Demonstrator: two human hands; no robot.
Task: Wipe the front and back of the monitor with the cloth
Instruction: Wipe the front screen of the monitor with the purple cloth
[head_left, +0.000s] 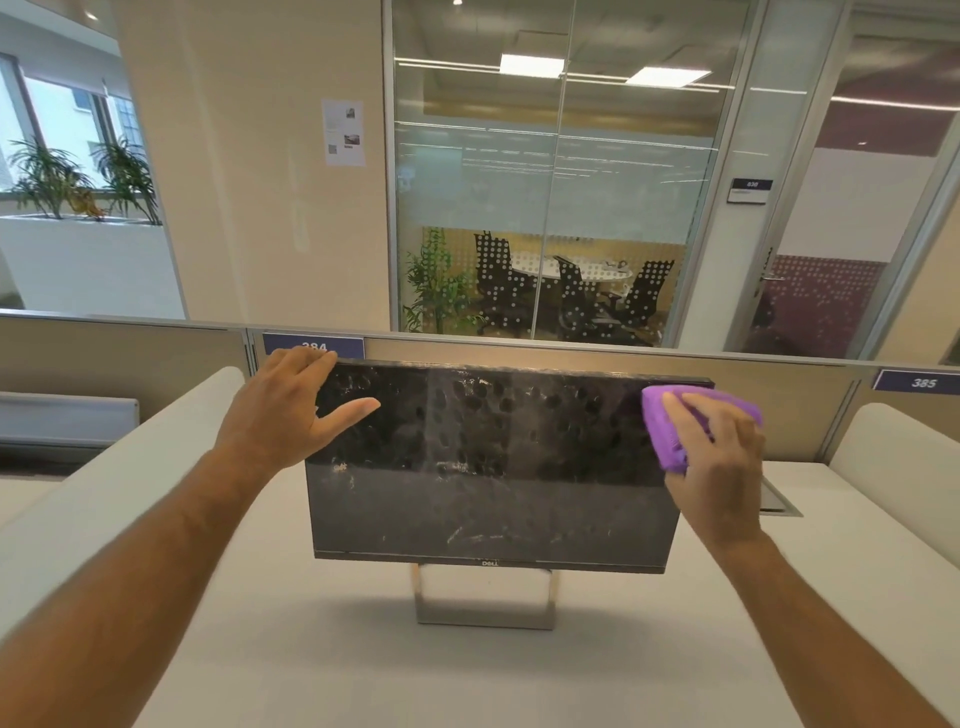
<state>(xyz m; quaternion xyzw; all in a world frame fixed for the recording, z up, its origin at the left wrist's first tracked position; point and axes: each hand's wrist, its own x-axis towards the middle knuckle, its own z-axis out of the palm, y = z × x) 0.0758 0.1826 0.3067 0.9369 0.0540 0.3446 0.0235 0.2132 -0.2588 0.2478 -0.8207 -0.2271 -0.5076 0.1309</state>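
Observation:
A black monitor (493, 467) stands on a silver stand (483, 597) in the middle of the white desk, its dark screen facing me, smudged and streaked. My left hand (291, 410) grips the screen's top left corner, fingers over the top edge and thumb on the glass. My right hand (719, 457) holds a folded purple cloth (675, 421) flat against the screen's upper right corner.
The white desk (311, 649) runs to a low beige partition (571, 358) just behind the monitor. White curved dividers (130, 467) rise on both sides. A cable hatch (779, 499) lies in the desk to the right. Glass-walled meeting room beyond.

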